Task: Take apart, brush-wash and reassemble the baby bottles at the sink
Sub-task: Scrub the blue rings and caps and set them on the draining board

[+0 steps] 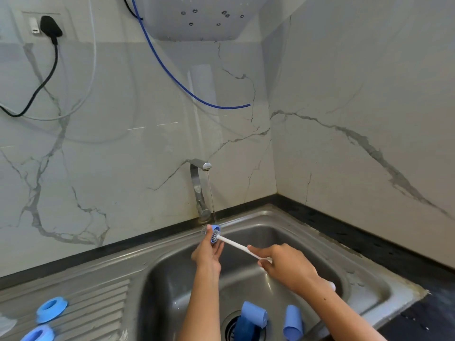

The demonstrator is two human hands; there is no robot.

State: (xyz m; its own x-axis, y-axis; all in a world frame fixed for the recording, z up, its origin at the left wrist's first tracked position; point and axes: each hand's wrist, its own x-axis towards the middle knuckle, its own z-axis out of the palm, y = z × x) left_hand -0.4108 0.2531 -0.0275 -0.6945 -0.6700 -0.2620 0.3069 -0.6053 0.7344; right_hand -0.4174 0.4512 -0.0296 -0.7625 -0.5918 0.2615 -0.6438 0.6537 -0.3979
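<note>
under the running tap (200,185), at the back of the steel sink (305,232), the left hand (208,252) holds a small blue bottle ring (215,233) up in the thin stream of water, thumb and fingers pinching its rim. the right hand (286,265) grips the white handle of a bottle brush (242,247), fingers curled round it, and the bristle end sits pushed into the ring. the handle slants down from the ring toward the right hand.

down in the basin, near the drain (230,326), lie two blue bottle pieces: one blue cap (253,316) beside the drain with a dark blue piece just under it, and another blue cap (293,322) a little to its right, apart from the first. on the ribbed drainboard (98,308) at the left rest two more blue rings (52,308), one behind the other, the nearer one cut off by the picture's lower edge.

behind the sink stands a marbled wall with a black plug (50,28) in a socket, a black cable, and a loose blue hose (187,92) hanging from a white unit above. a dark worktop (369,244) runs along the right side of the sink.
</note>
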